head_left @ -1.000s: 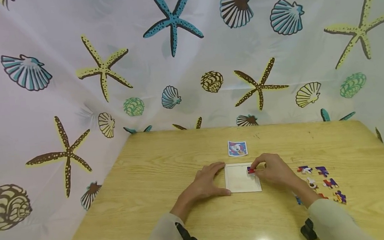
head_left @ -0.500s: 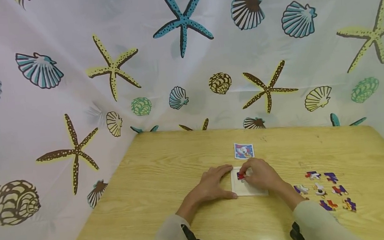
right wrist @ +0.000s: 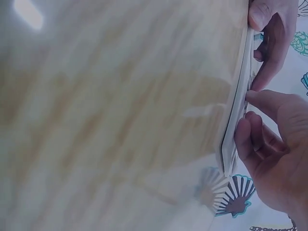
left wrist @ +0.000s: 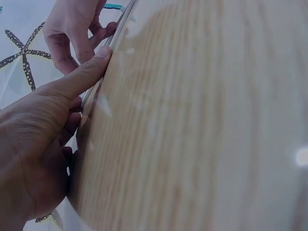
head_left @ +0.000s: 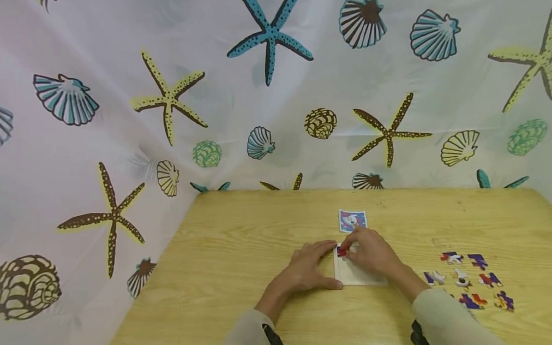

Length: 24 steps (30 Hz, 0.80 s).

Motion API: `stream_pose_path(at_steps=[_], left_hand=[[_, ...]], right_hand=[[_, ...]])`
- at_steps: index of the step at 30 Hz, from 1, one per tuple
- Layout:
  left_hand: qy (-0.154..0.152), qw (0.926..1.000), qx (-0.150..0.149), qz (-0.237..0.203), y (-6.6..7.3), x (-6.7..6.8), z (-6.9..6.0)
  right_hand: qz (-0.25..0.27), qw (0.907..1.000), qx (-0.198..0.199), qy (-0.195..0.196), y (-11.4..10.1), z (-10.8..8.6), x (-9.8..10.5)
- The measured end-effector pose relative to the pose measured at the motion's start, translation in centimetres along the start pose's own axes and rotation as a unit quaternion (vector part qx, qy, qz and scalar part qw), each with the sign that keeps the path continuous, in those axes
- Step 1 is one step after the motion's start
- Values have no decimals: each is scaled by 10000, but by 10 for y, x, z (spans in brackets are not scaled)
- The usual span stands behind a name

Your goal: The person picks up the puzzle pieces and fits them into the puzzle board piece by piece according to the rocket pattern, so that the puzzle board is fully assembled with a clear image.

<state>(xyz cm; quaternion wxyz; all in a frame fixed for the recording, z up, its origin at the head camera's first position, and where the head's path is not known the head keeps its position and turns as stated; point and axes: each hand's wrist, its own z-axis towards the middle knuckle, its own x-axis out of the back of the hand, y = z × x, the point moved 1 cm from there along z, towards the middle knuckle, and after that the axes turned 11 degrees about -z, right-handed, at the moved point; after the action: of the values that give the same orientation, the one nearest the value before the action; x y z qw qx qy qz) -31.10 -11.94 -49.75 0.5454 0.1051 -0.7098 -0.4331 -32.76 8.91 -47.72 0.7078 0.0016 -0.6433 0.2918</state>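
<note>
My left hand (head_left: 306, 268) lies along the left edge of a shallow white puzzle tray (head_left: 350, 276). Its thumb touches the near left corner and its fingers the far left corner. Over the tray's far left corner, my right hand (head_left: 373, 253) pinches a purple and red jigsaw piece (head_left: 341, 251) between thumb and fingertips. Whether the piece lies flat on the tray is hard to see. The right hand hides much of the tray's right side. In the left wrist view, the left thumb (left wrist: 86, 72) presses the tray's edge; in the right wrist view the piece is hidden.
Several loose jigsaw pieces (head_left: 461, 279) lie to the right on the wooden table (head_left: 242, 235). Just beyond the tray lies a small picture card (head_left: 349, 220), partly covered by the right hand. A cloth with starfish and shells (head_left: 275, 107) hangs behind the table.
My right hand has carried the jigsaw piece from the tray's right side leftward to its far left corner. The left hand has kept its place at the tray. The head view has shifted slightly.
</note>
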Motion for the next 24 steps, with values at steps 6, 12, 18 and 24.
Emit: stream_pose_path(at_steps=[6, 12, 18, 24], left_hand=[[-74, 9999, -125, -10, 0, -1, 2], [-59, 10000, -70, -6, -1, 3, 3], [-127, 9998, -183, 8, -4, 1, 2], [-154, 9995, -254, -49, -2, 0, 4]], right_hand=[[94, 9999, -99, -14, 1, -7, 7], [552, 9961, -190, 659, 18, -17, 34], [689, 9900, -484, 1130, 52, -38, 61], [664, 9888, -730, 1117, 80, -63, 80]])
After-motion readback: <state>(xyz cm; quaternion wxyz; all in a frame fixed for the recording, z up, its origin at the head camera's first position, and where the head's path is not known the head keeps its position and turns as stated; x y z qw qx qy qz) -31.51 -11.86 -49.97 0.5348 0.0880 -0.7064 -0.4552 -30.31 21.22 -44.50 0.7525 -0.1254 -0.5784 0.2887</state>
